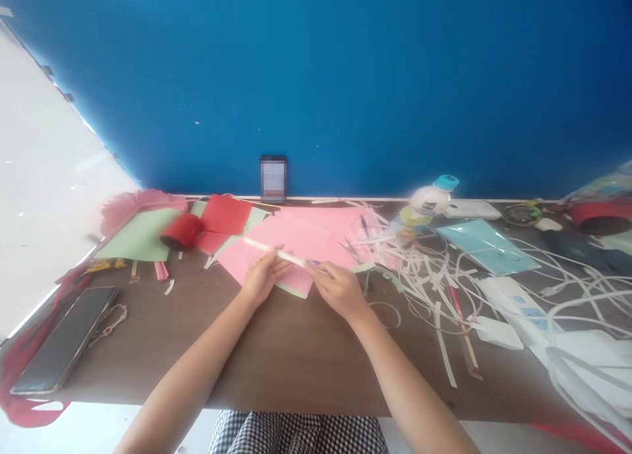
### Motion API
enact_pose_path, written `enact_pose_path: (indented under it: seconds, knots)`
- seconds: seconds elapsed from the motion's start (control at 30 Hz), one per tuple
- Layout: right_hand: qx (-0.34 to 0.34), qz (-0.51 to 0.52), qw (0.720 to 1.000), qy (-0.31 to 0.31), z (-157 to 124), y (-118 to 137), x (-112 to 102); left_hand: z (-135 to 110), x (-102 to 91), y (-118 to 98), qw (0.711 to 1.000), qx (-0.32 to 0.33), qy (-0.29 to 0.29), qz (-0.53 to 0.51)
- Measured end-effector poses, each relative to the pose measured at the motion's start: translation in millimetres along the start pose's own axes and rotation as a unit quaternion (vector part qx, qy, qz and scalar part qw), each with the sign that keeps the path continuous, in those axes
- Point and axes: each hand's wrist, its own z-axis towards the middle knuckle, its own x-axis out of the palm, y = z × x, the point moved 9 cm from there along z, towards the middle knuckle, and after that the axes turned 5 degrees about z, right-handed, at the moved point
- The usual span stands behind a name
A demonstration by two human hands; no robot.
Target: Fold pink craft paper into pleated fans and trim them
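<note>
A narrow white paper strip (291, 258) stretches between my hands, slanting down to the right above pink paper sheets (306, 230). My left hand (261, 277) pinches it near its middle, thumb on top, with the other fingers curled beneath. Closed round the strip's right end is my right hand (338, 287); a small bluish patch shows at its fingertips, too blurred to make out. Beyond my right hand, what looks like scissors (351, 249) lies on the pink paper. A tangle of loose white strips (424, 270) spreads to the right.
Left lie a large phone (66, 339), green paper (143, 237) and a red cylinder (182, 232). A smaller phone (273, 179) leans against the blue wall. A white bottle (427, 201), a red pencil-like stick (463, 329) and a power strip (518, 306) with cables occupy the right.
</note>
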Motion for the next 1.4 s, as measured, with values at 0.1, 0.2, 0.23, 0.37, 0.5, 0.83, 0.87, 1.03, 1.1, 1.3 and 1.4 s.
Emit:
enact_pose_path:
  seconds: [0.1,0.2,0.23,0.37,0.5,0.83,0.87,1.03,1.1,1.3,1.4]
  knots:
    - [-0.009,0.003,1.000,-0.003,-0.8,1.1,0.4,0.0,-0.9,0.5,1.000,-0.004,-0.001,0.007]
    - [-0.016,0.004,1.000,-0.005,-1.0,2.2,0.4,1.3,-3.7,2.3,1.000,-0.003,-0.007,0.019]
    - [-0.016,0.005,1.000,-0.004,-0.9,2.1,0.8,1.8,-4.4,2.9,1.000,-0.001,-0.009,0.022]
    - [0.019,0.024,1.000,-0.005,-0.6,-3.3,2.2,1.9,-2.7,6.6,1.000,0.002,-0.006,0.019]
    - [0.060,0.059,0.996,-0.015,0.0,-7.5,3.5,-1.4,7.2,10.9,0.999,-0.005,0.025,0.024]
    - [0.110,0.129,0.985,-0.023,0.1,-8.8,7.2,-5.0,15.3,7.5,0.993,0.032,0.059,0.096]
    - [0.123,0.142,0.982,-0.024,-0.5,-10.8,7.9,-4.8,15.5,7.4,0.991,0.039,0.064,0.115]
    - [0.192,0.197,0.961,-0.016,-4.0,-20.2,13.8,-3.5,15.6,7.3,0.982,0.072,0.079,0.158]
    - [0.211,0.213,0.954,-0.016,-4.8,-22.2,14.7,-3.1,16.2,8.1,0.980,0.073,0.085,0.162]
    - [0.238,0.238,0.942,-0.015,-5.7,-24.1,15.3,-4.9,17.8,5.1,0.975,0.081,0.078,0.189]
    - [0.240,0.233,0.942,-0.010,-5.5,-23.7,16.2,-5.8,18.5,6.5,0.980,0.062,0.079,0.170]
